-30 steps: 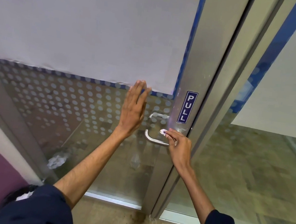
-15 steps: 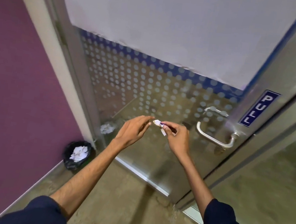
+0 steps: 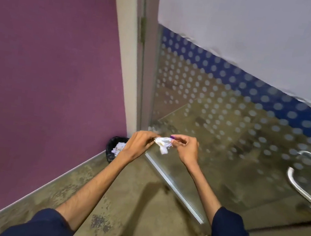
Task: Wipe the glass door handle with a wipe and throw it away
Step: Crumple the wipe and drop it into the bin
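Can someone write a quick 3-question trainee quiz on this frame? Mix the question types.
1. True or false: the wipe is pinched between the fingers of both the left hand and the right hand.
2. Multiple choice: where does the black bin stand? A) on the floor by the purple wall, left of the hands; B) under the door handle; C) behind the glass door.
3. Fill in: the bin already holds crumpled white ____.

Key: 1 true; 2 A; 3 paper.
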Demonstrator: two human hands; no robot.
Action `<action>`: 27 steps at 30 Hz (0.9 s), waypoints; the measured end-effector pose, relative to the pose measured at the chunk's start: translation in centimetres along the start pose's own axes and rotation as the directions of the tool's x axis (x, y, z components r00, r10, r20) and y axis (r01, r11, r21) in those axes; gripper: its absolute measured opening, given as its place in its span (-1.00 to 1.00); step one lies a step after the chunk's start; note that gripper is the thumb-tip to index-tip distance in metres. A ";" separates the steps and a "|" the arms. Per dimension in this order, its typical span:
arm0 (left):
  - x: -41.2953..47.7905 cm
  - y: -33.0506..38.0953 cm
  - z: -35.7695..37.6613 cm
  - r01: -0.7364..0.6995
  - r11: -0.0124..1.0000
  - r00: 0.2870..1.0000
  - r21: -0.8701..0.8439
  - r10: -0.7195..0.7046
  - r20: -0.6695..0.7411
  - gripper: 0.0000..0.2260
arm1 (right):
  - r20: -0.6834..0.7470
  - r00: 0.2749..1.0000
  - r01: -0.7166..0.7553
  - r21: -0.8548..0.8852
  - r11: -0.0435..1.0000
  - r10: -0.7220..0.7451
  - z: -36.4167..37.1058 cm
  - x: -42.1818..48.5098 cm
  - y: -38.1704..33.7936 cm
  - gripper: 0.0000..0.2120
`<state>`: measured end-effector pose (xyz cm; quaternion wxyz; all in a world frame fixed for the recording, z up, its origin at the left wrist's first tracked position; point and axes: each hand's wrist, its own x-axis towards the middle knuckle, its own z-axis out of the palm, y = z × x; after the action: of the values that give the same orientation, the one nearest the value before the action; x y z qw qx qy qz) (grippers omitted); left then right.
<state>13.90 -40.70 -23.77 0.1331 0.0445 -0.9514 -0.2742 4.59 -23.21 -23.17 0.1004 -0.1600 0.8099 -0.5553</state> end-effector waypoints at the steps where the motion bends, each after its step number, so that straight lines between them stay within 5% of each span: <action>1: -0.3 -1.2 -0.7 0.028 1.000 1.000 -0.002 -0.028 0.003 -0.79 | 0.003 1.000 -0.003 0.000 1.000 0.003 1.3 0.5 -0.1 -0.85; 14: -2.0 -16.2 -6.7 0.357 0.933 0.933 -0.040 -0.359 -0.043 -0.81 | 0.042 0.998 -0.057 0.014 0.998 0.056 17.1 6.5 -1.7 -0.85; 27: 5.3 -28.8 -4.7 0.745 0.665 0.665 -0.054 -0.747 -0.019 -0.85 | 0.100 0.985 -0.135 -0.072 0.988 0.142 29.1 19.1 2.0 -0.85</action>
<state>10.44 -68.31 -34.10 0.0291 0.4323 -0.8413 -0.3233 -3.52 -54.88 -35.28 0.1758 -0.1353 0.8303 -0.5113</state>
